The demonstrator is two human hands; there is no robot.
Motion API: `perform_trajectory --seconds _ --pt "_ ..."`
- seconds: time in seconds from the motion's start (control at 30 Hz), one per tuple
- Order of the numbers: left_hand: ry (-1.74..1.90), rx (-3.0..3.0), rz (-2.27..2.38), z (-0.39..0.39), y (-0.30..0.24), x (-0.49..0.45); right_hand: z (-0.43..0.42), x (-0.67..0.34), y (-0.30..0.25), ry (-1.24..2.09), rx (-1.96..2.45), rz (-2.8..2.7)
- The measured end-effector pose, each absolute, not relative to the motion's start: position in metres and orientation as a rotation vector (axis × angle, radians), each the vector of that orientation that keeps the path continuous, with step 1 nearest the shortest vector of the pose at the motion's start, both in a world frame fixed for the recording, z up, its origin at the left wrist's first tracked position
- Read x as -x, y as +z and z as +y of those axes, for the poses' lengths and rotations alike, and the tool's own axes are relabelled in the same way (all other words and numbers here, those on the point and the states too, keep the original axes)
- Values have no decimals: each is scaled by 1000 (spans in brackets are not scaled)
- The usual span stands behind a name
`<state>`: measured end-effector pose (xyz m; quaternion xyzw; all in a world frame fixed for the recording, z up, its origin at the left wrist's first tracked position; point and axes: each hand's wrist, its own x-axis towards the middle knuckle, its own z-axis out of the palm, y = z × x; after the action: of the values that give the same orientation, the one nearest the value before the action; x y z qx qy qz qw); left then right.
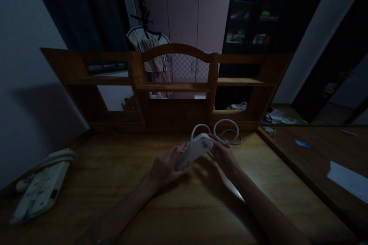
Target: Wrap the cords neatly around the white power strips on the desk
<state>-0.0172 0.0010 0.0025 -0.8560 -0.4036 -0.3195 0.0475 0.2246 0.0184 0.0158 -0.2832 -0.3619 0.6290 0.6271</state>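
Note:
A white power strip (193,152) is held above the wooden desk, tilted, with its labelled underside facing me. My left hand (166,164) is closed around its near left end. At the strip's far right end, my right hand (222,155) has its fingers closed on the white cord (237,132) where it meets the strip; the fingertips are partly hidden. The cord loops up behind the strip and lies coiled on the desk beyond my right hand.
Another white power strip (43,187) with its cord lies on the desk (115,203) at left. A wooden shelf unit (175,87) stands along the back. At right, a lower surface (299,160) holds white paper (349,180) and a blue card (302,144).

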Motion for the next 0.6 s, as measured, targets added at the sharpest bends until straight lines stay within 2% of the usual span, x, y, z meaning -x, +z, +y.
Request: perform_trajectory --seconds 0.23,0.47,0.6 --pt "-1225 2400 -1594 7 1 16 32 -261 20 1126 577 -534" --pt "-1693 2155 -1934 28 -6 25 51 -326 28 1003 638 -201" --pt "-2021 2080 -1902 32 -5 24 46 -350 42 959 664 -104"
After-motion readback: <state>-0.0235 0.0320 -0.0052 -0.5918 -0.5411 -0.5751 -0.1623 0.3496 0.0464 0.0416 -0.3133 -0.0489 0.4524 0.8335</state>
